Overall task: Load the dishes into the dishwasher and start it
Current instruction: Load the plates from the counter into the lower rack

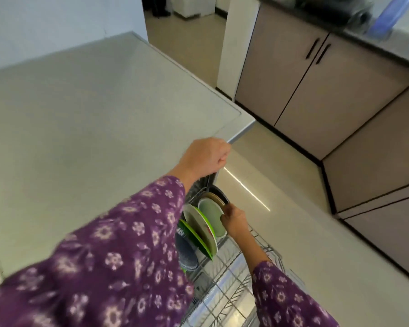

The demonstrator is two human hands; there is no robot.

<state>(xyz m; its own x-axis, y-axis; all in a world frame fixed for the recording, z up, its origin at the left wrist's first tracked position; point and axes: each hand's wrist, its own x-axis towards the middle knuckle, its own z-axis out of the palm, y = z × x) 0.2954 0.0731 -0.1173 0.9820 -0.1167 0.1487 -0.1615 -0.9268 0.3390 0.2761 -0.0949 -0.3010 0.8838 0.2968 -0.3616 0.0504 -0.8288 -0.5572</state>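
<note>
The dishwasher's wire rack is pulled out below the counter. Several plates stand on edge in it: a pale green plate, a white plate with a green rim, a green plate and a brown-rimmed plate at the back. My right hand pinches the edge of the pale green plate. My left hand is curled over the front edge of the counter, fingers hidden under the lip. A grey-blue item lies under the plates.
Beige cabinets with black handles line the far right under a dark worktop. A blue transparent object stands on that worktop. Glossy tiled floor stretches between dishwasher and cabinets. A doorway opens at the top centre.
</note>
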